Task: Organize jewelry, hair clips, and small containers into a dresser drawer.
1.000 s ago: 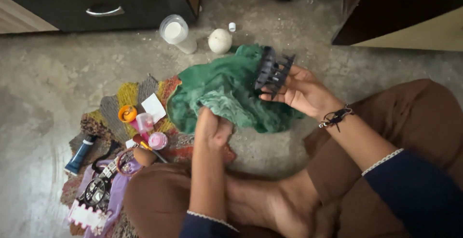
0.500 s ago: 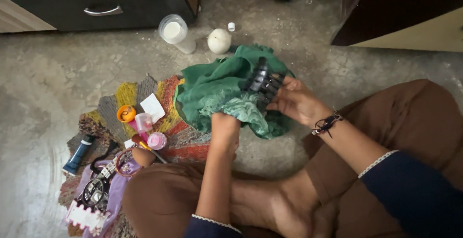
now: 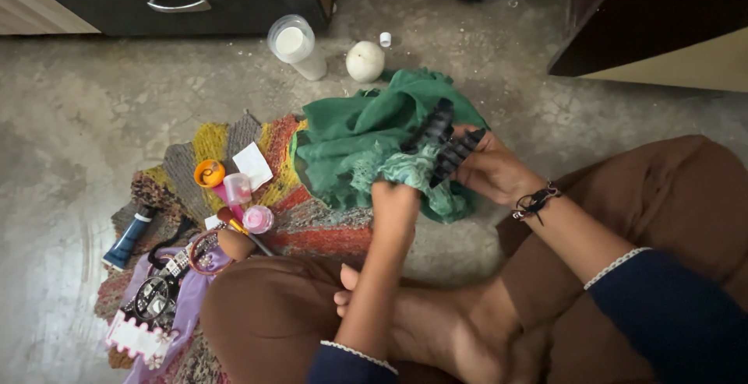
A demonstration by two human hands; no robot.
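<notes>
Right hand (image 3: 491, 170) clamped around a black plastic claw hair clip (image 3: 446, 141), fingers wrapped under it, teeth pointing up and away. Left hand (image 3: 393, 205) pinched shut on a bunched fold of the crumpled green cloth (image 3: 351, 131), pressing that fold right against the clip's teeth. Clip sitting on top of the cloth's near-right edge, held a bit off the floor.

Looks like mid-wipe, honestly: cloth being worked over the clip, teeth side. Getting between the teeth calls for a firm hold on the clip and a thin bit of fabric pushed into the gaps, not the whole wad.

Left of the cloth: a multicoloured woven mat (image 3: 312, 224) with an orange round lid (image 3: 209, 173), a small pink bottle (image 3: 257, 219) and, further left, a dark blue tube (image 3: 128, 238). Just beyond the cloth: a white ball-shaped thing (image 3: 365, 61) and a clear tipped-over jar with white stuff inside (image 3: 296, 44). All of it on a bare grey concrete floor (image 3: 78, 119).
</notes>
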